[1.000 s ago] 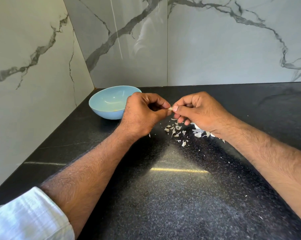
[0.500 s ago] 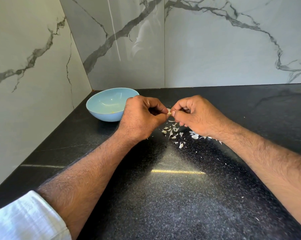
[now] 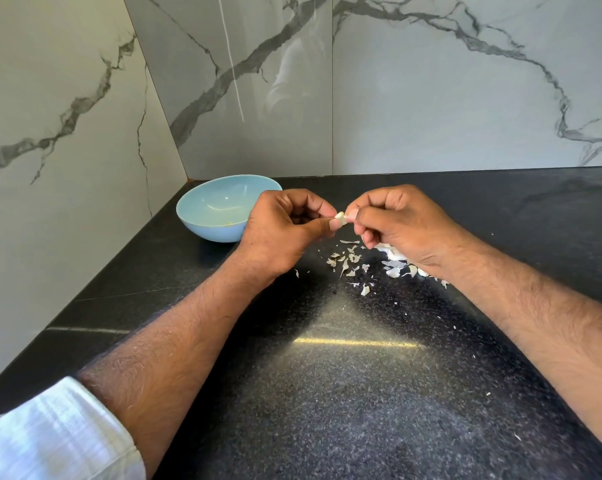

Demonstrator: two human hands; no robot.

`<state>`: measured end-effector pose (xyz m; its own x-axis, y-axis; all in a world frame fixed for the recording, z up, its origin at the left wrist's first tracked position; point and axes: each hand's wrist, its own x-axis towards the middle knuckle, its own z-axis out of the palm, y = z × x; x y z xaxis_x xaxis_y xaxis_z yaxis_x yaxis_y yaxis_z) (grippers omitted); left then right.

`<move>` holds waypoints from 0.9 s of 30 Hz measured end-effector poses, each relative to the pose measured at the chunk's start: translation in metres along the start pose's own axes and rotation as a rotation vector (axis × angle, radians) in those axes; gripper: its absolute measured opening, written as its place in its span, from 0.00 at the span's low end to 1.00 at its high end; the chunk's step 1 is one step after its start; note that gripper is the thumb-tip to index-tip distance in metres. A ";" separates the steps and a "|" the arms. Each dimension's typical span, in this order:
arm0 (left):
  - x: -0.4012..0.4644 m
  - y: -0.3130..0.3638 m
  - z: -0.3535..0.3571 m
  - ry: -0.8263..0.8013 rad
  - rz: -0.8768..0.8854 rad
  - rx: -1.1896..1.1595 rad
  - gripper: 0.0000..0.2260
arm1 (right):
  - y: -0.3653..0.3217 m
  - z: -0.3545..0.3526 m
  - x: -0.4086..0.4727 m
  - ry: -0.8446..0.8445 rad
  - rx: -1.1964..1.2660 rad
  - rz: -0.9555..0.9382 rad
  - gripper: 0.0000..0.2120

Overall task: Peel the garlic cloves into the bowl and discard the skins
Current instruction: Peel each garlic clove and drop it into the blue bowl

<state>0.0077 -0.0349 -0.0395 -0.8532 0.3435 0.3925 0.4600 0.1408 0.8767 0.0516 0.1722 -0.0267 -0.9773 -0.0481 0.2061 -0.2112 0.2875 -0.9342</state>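
Marble-patterned wall panels [image 3: 431,98], pale with grey veins, meet in a corner behind a black speckled desk [image 3: 344,393] that shines with a streak of reflected light. Above the desk the person's two hands come together. The left hand [image 3: 278,233] has its fingers curled, thumb and forefinger pinching a garlic clove [image 3: 341,218] at their tips. The right hand [image 3: 407,223] faces it, fingers also curled, its thumb and forefinger pinched on the same clove from the other side, so the clove sits between the two sets of fingertips, held clear of the desk.

The clove looks small, off-white to cream, with a pale papery edge showing; most of it is covered by the fingertips, so how much skin it carries is hard to tell.

Below the fingers, scattered on the desk, lie garlic skins [image 3: 351,261], thin white flakes and curls. A denser white heap [image 3: 396,263] lies under the right wrist, partly hidden by it; whether it is skins alone or whole cloves too cannot be made out.

Beyond the left hand's knuckles, touching none of the fingers, stands a light blue bowl [image 3: 209,209] near the wall corner. Its near right rim is covered by the left hand, and a small yellowish speck shows low inside it.

A white sleeve [image 3: 50,434] is cut off at the lower left edge, and the right forearm runs out of the frame.
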 end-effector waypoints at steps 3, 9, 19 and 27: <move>0.000 0.003 0.000 0.019 -0.073 -0.122 0.06 | -0.001 -0.004 0.001 0.024 0.086 0.031 0.05; 0.001 0.003 0.000 0.015 -0.163 -0.294 0.05 | 0.004 0.001 -0.001 0.161 -0.355 -0.043 0.12; 0.000 0.002 0.002 -0.020 -0.176 -0.313 0.04 | 0.002 0.005 -0.001 0.126 -0.255 -0.225 0.02; -0.002 0.001 0.002 -0.077 -0.081 -0.026 0.03 | -0.001 0.003 -0.004 0.144 -0.362 -0.281 0.02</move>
<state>0.0102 -0.0332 -0.0398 -0.8653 0.4029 0.2982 0.3828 0.1471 0.9120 0.0558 0.1689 -0.0279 -0.8659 -0.0458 0.4982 -0.4232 0.5980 -0.6806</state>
